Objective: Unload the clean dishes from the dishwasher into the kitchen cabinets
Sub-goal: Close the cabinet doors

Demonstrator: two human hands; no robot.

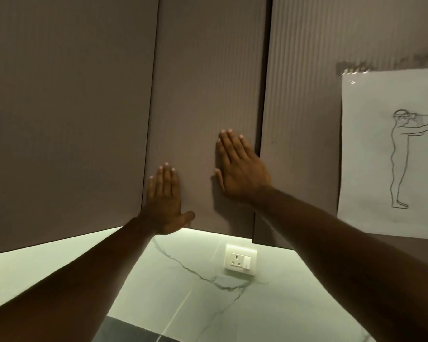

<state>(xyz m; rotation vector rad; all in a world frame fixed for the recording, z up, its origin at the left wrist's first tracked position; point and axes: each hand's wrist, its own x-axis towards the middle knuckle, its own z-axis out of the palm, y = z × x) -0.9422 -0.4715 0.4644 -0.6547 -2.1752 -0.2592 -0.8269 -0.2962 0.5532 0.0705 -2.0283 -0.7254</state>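
Marble backsplash (pixel 183 280) with a wall socket (pixel 240 259), lit from under the upper cabinets. Both hands are empty, fingers straight and together, palms flat on the middle cabinet door (pixel 203 82): left hand (pixel 163 201) at its lower left corner, right hand (pixel 240 169) near its right edge. Risks: the right fingers sit beside the dark gap to the next door (pixel 299 95), so they could get pinched if either door shifts; an uneven push could strain the hinges. Door is taupe, finely ribbed, handleless. No dishes or dishwasher in view
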